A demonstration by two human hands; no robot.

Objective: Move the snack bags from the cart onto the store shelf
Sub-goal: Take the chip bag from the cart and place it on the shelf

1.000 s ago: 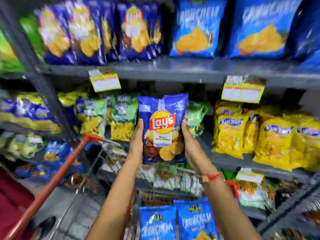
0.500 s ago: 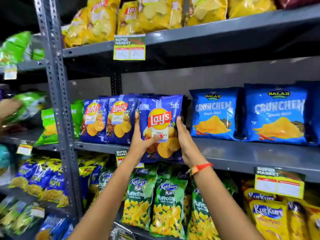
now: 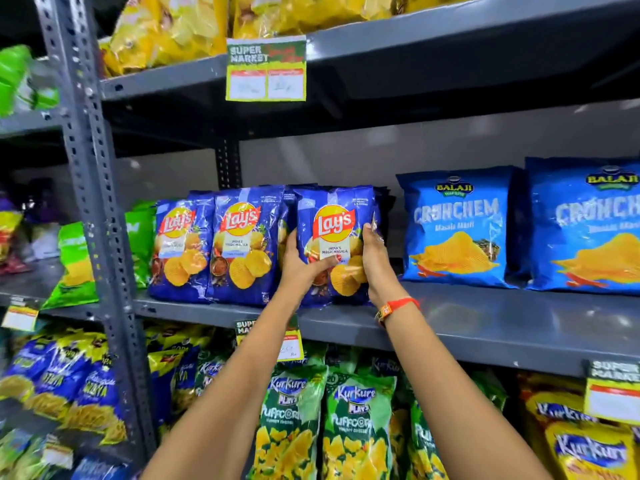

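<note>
The left hand point(image 3: 300, 268) and right hand point(image 3: 375, 261) clasp a Lay's Magic Masala bag point(image 3: 335, 237) by its side edges, upright on the grey shelf point(image 3: 485, 327). Matching Lay's bags point(image 3: 242, 247) touch its left; bare shelf separates it from the Crunchem bags point(image 3: 457, 230).

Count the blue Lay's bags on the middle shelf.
3 fronts show: left bag, middle bag, and the held bag between left hand and right hand. More may hide behind.
</note>
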